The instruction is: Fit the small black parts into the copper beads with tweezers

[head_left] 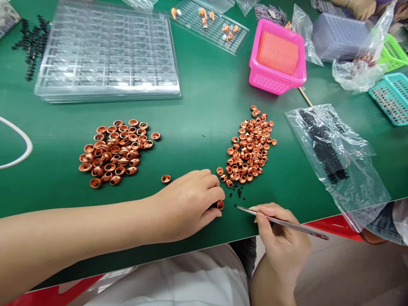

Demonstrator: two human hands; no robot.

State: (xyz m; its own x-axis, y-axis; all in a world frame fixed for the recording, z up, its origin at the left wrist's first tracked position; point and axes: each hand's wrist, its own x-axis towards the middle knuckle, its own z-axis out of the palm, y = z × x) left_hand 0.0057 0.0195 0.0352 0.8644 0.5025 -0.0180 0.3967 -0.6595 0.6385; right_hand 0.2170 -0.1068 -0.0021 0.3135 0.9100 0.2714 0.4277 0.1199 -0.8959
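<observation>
My left hand point(191, 204) rests low over the green table, thumb and fingers closed on a small copper-coloured cup point(220, 205) whose hollow side faces right. In my right hand point(283, 238) is a pair of metal tweezers point(283, 222), pinched between thumb and fingers and pointing left. A tiny black piece point(235, 206) shows at the tweezer tips; whether it is gripped I cannot tell. Just above lie several tiny black bits point(239, 192). One heap of copper cups point(250, 148) sits beyond them, and a single copper cup point(165, 178) lies left of my left hand.
Another heap of copper cups point(114, 153) lies left. Stacked clear plastic trays point(111, 55) stand behind it. A pink basket point(276, 80) holds orange-red foam. A clear bag point(338, 148) with black strips lies right. Another person's hand point(363, 8) is at the far right.
</observation>
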